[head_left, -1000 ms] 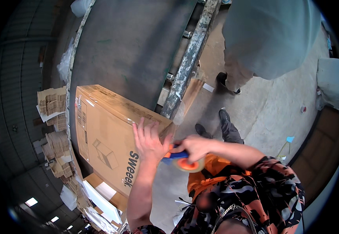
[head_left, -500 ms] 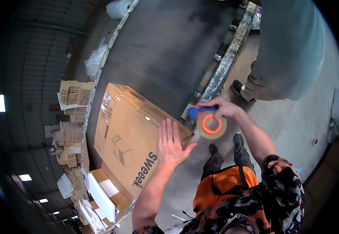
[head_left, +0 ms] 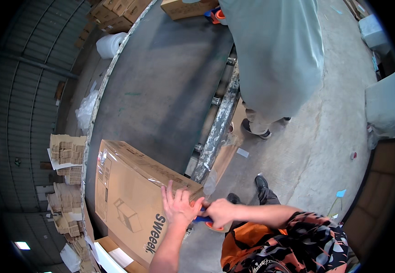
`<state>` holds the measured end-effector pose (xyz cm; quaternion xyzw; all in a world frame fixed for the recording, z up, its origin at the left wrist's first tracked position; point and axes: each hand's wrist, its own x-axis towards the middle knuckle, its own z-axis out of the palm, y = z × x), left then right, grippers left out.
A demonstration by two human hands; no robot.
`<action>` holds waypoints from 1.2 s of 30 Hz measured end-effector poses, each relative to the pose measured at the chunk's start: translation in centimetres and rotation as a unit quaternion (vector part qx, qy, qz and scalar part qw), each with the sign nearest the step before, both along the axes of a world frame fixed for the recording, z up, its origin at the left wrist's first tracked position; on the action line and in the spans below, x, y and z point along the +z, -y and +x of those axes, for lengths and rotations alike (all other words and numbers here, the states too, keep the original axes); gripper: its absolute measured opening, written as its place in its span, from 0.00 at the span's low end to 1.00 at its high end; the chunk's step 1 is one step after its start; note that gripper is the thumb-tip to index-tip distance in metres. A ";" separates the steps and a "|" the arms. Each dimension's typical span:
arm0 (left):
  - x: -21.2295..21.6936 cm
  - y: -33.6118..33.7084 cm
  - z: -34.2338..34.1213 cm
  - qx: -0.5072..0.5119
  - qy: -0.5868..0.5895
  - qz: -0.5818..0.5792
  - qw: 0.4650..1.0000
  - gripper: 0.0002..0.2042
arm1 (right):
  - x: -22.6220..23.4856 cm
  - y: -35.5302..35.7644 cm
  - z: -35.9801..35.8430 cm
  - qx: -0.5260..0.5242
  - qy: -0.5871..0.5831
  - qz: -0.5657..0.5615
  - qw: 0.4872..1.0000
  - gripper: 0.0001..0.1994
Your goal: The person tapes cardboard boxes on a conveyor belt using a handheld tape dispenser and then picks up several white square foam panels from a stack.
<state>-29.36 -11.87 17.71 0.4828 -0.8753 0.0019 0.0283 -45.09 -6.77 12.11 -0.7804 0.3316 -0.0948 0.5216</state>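
A large brown cardboard carton (head_left: 124, 204) lies on the conveyor belt, clear tape running along its upper edge. My left hand (head_left: 179, 209) rests on the carton near its right corner, fingers spread, thumb beside the tape dispenser. In my right hand (head_left: 220, 213) is a blue and orange tape dispenser (head_left: 202, 219), held against the carton's near right end. My hands partly hide the dispenser and the spot where it meets the carton.
A co-worker (head_left: 275, 54) stands by the conveyor belt (head_left: 161, 77) at the far right, near another carton (head_left: 179, 9) and a second tape dispenser (head_left: 215, 16). Flattened cardboard stacks (head_left: 68, 150) line the left side. A painted metal rail (head_left: 218, 132) edges the belt.
My right hand has brought the tape dispenser left and down against the carton's end. My left hand stays on the carton. The view has shifted, bringing the far carton and second dispenser into sight.
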 end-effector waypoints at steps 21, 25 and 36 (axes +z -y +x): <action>-1.4 -3.7 3.5 0.147 -0.287 -0.143 0.936 0.34 | 3.5 -1.9 -1.9 -0.331 0.541 0.311 0.708 0.36; -1.9 -12.3 13.4 0.274 -0.084 -0.346 0.893 0.22 | 3.7 2.0 2.2 -0.381 0.518 0.223 0.733 0.38; -1.7 -17.7 19.9 0.366 -0.169 -0.334 0.852 0.16 | 4.1 4.3 6.8 -0.358 0.513 0.249 0.739 0.36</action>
